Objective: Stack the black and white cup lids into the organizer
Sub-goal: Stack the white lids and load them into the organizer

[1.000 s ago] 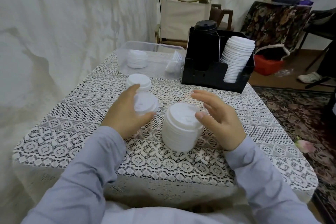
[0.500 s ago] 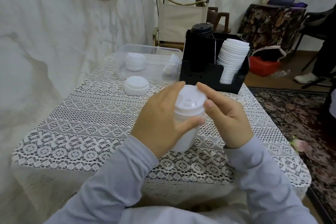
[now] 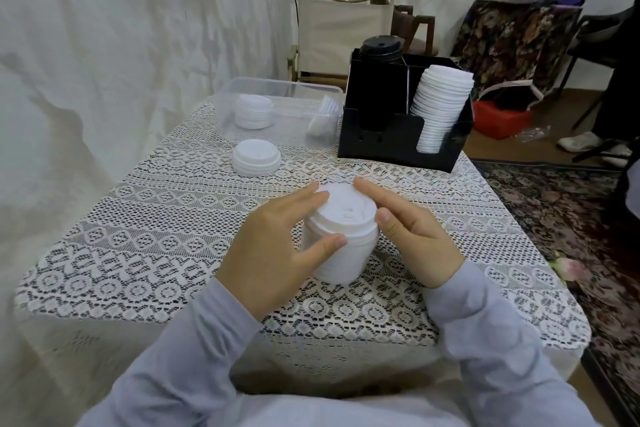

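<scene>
A tall stack of white cup lids [image 3: 346,260] stands on the lace tablecloth in front of me. My left hand [image 3: 273,253] wraps its left side, fingers on the top lid and thumb on the front. My right hand [image 3: 415,236] presses against the right side, with index finger and thumb at the top rim. The black organizer [image 3: 391,146] stands at the far side of the table. Black lids [image 3: 380,48] fill its left slot and a leaning column of white lids [image 3: 440,104] fills its right slot.
A short stack of white lids [image 3: 255,157] lies on the cloth to the far left. Behind it a clear plastic bin [image 3: 277,87] holds more white lids [image 3: 253,111]. The table's right edge [image 3: 540,253] drops to a patterned rug. A person stands at the far right.
My left hand carried a single white lid from the left onto the top of the tall stack. Both hands have since closed in around that stack.
</scene>
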### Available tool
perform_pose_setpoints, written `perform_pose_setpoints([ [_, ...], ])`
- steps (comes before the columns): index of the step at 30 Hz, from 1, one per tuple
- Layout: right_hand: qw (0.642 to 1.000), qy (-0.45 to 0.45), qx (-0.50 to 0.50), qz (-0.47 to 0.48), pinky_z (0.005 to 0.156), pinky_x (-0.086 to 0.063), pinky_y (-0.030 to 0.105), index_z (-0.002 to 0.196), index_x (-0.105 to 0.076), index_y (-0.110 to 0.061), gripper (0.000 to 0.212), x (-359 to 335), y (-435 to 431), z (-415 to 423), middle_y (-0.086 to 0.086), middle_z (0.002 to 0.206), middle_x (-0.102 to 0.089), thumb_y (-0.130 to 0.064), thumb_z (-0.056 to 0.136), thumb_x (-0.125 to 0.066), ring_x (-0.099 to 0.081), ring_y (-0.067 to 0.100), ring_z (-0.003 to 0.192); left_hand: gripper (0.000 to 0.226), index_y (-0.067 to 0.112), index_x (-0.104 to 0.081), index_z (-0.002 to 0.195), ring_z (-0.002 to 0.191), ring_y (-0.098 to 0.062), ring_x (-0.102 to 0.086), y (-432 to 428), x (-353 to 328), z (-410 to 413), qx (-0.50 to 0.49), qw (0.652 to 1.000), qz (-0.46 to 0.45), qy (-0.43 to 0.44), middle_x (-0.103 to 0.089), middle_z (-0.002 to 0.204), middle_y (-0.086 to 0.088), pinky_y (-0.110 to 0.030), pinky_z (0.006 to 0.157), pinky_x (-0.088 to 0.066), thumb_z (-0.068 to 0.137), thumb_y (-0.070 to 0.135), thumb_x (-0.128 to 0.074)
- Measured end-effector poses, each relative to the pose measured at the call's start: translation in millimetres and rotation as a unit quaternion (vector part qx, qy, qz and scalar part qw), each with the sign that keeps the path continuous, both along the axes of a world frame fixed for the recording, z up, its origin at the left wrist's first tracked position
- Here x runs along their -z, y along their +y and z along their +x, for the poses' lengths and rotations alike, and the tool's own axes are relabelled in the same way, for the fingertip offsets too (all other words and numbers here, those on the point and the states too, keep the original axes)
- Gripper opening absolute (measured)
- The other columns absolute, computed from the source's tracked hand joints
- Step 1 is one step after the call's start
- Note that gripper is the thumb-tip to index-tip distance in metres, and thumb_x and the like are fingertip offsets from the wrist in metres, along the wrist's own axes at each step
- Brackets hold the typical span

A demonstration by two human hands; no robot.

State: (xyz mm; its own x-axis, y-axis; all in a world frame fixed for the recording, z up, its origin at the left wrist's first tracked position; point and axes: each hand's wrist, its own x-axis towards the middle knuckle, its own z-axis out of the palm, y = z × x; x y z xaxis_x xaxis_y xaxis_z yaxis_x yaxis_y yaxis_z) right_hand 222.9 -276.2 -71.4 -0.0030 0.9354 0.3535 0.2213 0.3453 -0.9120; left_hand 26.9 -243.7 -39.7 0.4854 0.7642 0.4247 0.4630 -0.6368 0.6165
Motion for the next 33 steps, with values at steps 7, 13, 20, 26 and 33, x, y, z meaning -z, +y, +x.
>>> perform_pose_setpoints([
  [7, 1.0, -0.002, -0.007, -0.008, 0.106, -0.036, 0.019, 0.125, -0.048, -0.026, 0.038, 4.0, -1.9, 3.2, -0.007, 0.131, -0.053, -0.019, 0.088, -0.045, -0.047, 0.005, 0.127, 0.074, 0.022, -0.058, 0.126, 0.125, -0.009, -0.045, 0.3, 5.6, 1.7, 0.008, 1.0, -0.005, 0.007, -0.047, 0.132, 0.013, -0.036, 0.11, -0.032, 0.068, 0.067, -0.049],
  [13, 1.0, -0.027, -0.003, 0.002, 0.101, -0.036, 0.012, 0.129, -0.043, -0.022, 0.04, 4.1, -2.7, 1.5, -0.011, 0.128, -0.052, -0.015, 0.09, -0.042, -0.048, -0.007, 0.121, 0.07, 0.026, -0.058, 0.124, 0.123, 0.001, -0.042, 3.4, 7.3, -1.7, 0.016, 1.0, -0.025, -0.002, -0.048, 0.136, 0.01, -0.02, 0.108, -0.027, 0.067, 0.066, -0.065],
  [20, 0.997, -0.07, 0.018, 0.023, 0.102, -0.039, 0.018, 0.118, -0.053, -0.031, 0.029, 3.3, -5.1, -0.9, -0.014, 0.124, -0.056, -0.022, 0.092, -0.045, -0.051, -0.001, 0.12, 0.058, 0.034, -0.059, 0.116, 0.121, 0.006, -0.045, 6.1, 16.3, -5.8, 0.052, 0.989, -0.1, -0.098, -0.05, 0.134, 0.013, -0.028, 0.095, -0.05, 0.061, 0.05, -0.07],
  [26, 0.994, -0.108, 0.027, 0.025, 0.105, -0.037, 0.021, 0.121, -0.051, -0.035, 0.03, 2.4, -6.0, -5.2, -0.016, 0.128, -0.052, -0.039, 0.092, -0.043, -0.047, 0.001, 0.124, 0.049, 0.046, -0.062, 0.11, 0.124, 0.004, -0.046, 11.0, 23.6, -9.6, 0.072, 0.982, -0.119, -0.13, -0.05, 0.129, 0.026, -0.032, 0.092, -0.053, 0.063, 0.055, -0.076],
  [33, 0.992, -0.047, -0.062, -0.097, 0.1, -0.041, 0.019, 0.136, -0.03, -0.048, 0.071, 1.7, -19.4, -7.1, -0.016, 0.141, -0.041, -0.031, 0.08, -0.069, -0.045, 0.003, 0.127, 0.077, 0.058, -0.032, 0.129, 0.135, -0.003, -0.034, 10.7, 30.9, -14.9, 0.1, 0.991, -0.086, -0.019, -0.026, 0.144, 0.035, -0.039, 0.106, -0.041, 0.064, 0.049, -0.072],
])
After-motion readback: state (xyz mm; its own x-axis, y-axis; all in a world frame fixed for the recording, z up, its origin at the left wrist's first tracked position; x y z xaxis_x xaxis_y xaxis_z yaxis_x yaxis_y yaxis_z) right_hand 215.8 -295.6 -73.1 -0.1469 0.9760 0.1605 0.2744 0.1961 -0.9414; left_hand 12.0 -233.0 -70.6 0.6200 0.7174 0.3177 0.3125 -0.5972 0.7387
